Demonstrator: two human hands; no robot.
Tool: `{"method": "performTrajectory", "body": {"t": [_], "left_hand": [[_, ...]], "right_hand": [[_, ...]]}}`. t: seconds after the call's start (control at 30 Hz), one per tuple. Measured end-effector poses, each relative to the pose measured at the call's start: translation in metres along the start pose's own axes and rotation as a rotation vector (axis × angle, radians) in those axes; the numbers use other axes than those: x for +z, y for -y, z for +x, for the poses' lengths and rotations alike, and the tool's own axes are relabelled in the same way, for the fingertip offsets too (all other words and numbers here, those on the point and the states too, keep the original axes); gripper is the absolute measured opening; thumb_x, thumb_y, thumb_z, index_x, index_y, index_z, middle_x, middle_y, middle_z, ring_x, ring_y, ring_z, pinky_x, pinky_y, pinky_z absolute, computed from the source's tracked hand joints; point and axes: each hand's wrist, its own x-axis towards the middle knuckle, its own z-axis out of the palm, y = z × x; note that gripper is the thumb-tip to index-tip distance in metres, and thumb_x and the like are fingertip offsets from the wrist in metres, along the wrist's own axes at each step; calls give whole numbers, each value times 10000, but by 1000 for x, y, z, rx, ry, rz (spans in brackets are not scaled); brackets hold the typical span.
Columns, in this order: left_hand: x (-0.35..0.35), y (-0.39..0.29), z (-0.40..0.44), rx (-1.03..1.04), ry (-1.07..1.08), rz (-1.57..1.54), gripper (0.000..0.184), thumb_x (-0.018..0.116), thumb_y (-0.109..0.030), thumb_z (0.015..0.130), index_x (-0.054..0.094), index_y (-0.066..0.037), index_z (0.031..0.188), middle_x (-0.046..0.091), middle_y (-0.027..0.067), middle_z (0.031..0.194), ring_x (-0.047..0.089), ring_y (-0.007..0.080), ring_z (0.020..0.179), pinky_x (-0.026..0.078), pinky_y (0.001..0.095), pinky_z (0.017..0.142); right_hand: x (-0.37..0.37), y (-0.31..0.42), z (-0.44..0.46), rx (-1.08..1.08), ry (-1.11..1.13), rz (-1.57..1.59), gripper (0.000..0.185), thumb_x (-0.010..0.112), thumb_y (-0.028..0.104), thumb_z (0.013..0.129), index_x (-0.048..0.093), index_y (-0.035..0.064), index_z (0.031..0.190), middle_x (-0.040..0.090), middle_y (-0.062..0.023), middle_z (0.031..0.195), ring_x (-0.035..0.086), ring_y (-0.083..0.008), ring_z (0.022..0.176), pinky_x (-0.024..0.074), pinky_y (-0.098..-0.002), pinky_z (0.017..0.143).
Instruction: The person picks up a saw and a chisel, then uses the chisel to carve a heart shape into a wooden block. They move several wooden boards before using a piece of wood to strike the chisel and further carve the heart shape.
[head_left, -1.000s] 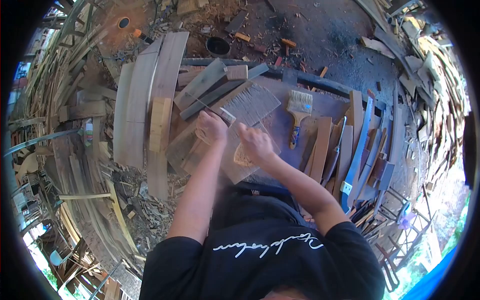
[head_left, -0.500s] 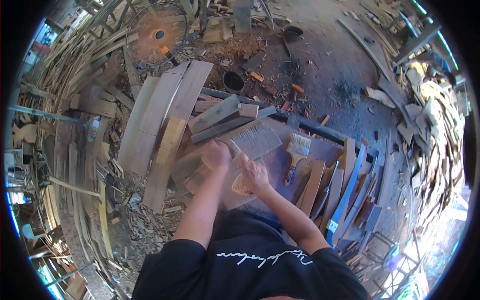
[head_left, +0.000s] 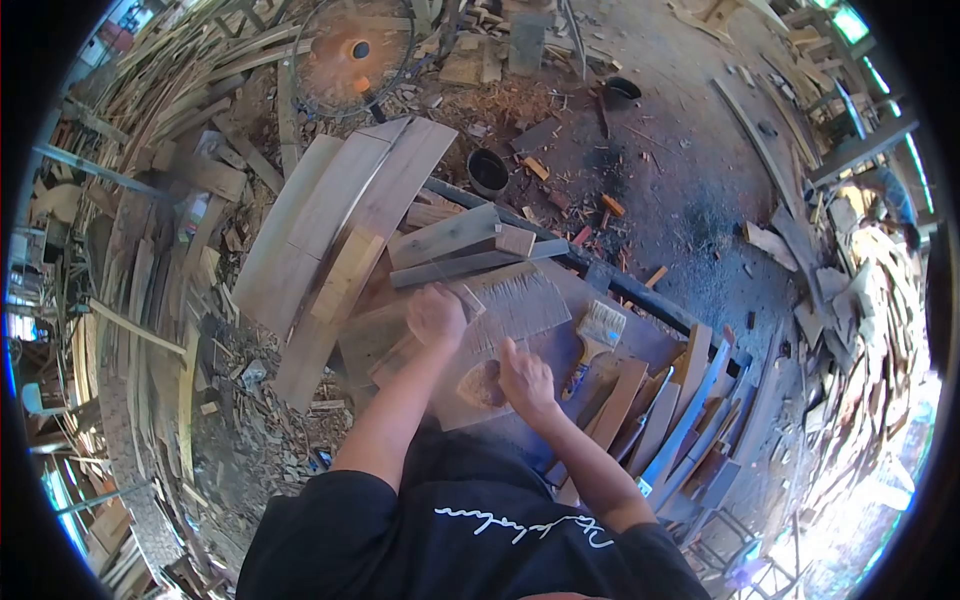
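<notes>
My left hand (head_left: pixel 437 315) is closed around a small, thin wooden piece (head_left: pixel 470 301), whose end sticks out on the right side. Just right of it, on the work surface, lies a flat sheet (head_left: pixel 522 300) with rows of dark ridges and a ragged edge. My right hand (head_left: pixel 527 381) is curled, with one finger or the thumb pointing up; whatever its fingers hold is hidden. Beside that hand sits a pale, rounded patch or piece (head_left: pixel 482 386), its kind unclear. A wide paintbrush (head_left: pixel 600 338) rests farther right, bristles pointing away from me.
Long boards (head_left: pixel 330 225) lean at the left, with wooden blocks (head_left: pixel 445 235) stacked beyond my hands. A blue-handled saw-like tool (head_left: pixel 690 405) lies among wood strips at right. Beyond are a black bucket (head_left: pixel 488 172), a round wire-guarded fan (head_left: pixel 355 52) and scattered scraps.
My hands have moved apart; the right hand has dropped lower and away from the left. The whole view has shifted slightly to the right.
</notes>
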Motion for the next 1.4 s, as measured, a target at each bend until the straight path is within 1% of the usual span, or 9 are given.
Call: {"method": "performTrajectory", "body": {"t": [0.13, 0.33, 0.43, 0.5, 0.73, 0.9, 1.07, 1.17, 1.4], "left_hand": [[-19, -8, -5, -41, 56, -64, 350, 437, -258, 936, 683, -27, 846, 669, 179, 945, 628, 360, 938, 480, 486, 823], [-18, -7, -2, -53, 25, -70, 321, 475, -272, 919, 673, -45, 810, 668, 155, 929, 624, 346, 947, 490, 480, 792], [-19, -5, -10, -55, 8, -110, 328, 476, -282, 915, 679, -49, 800, 671, 154, 901, 624, 349, 936, 476, 495, 783], [-11, 4, -22, 110, 87, -57, 326, 479, -287, 914, 682, -59, 801, 673, 153, 883, 623, 343, 929, 457, 482, 786], [-11, 6, -34, 164, 40, -21, 326, 476, -285, 925, 687, -80, 784, 673, 138, 873, 623, 317, 909, 427, 460, 808], [-13, 4, -34, 191, 50, -14, 300, 488, -283, 907, 681, -92, 780, 675, 127, 873, 627, 308, 892, 433, 459, 793], [3, 11, -34, 215, 73, 28, 271, 503, -271, 885, 686, -92, 797, 681, 131, 863, 629, 310, 877, 451, 449, 782], [-10, 7, -33, 206, 118, 16, 278, 503, -268, 891, 684, -81, 791, 684, 128, 862, 631, 309, 884, 453, 458, 790], [-9, 7, -32, 226, 88, 23, 297, 496, -268, 901, 691, -74, 790, 682, 126, 859, 631, 298, 899, 454, 455, 794]], "right_hand": [[2, 3, 9, 1, -6, -127, 126, 514, 106, 859, 461, 81, 971, 653, -112, 737, 686, -303, 723, 554, -426, 622], [15, 31, 65, -96, -60, -134, 93, 501, 102, 888, 446, 82, 961, 664, -145, 735, 696, -325, 729, 564, -443, 644], [7, 28, 53, -73, 23, -4, 118, 424, 95, 916, 419, 43, 1022, 662, -227, 792, 659, -431, 775, 511, -538, 687], [7, 28, 33, 20, 94, 35, 136, 427, 110, 913, 421, 32, 1024, 655, -263, 786, 656, -449, 765, 501, -560, 689], [29, 24, 1, 55, -50, 12, 123, 453, 108, 904, 427, 32, 997, 648, -241, 736, 668, -424, 713, 538, -521, 650], [13, 13, -59, 162, 79, 44, 148, 436, 135, 919, 416, 31, 1022, 643, -275, 775, 637, -478, 755, 486, -577, 683], [36, 15, -2, 26, -54, 97, 172, 444, 146, 925, 421, 28, 1048, 652, -256, 803, 644, -457, 773, 486, -558, 677], [36, 14, -5, 39, -38, 33, 165, 449, 116, 920, 449, 49, 1070, 657, -221, 789, 667, -402, 755, 519, -524, 667], [22, 16, -35, 126, 32, 51, 155, 459, 104, 913, 429, 45, 1053, 651, -220, 769, 666, -412, 760, 523, -520, 664]]}}
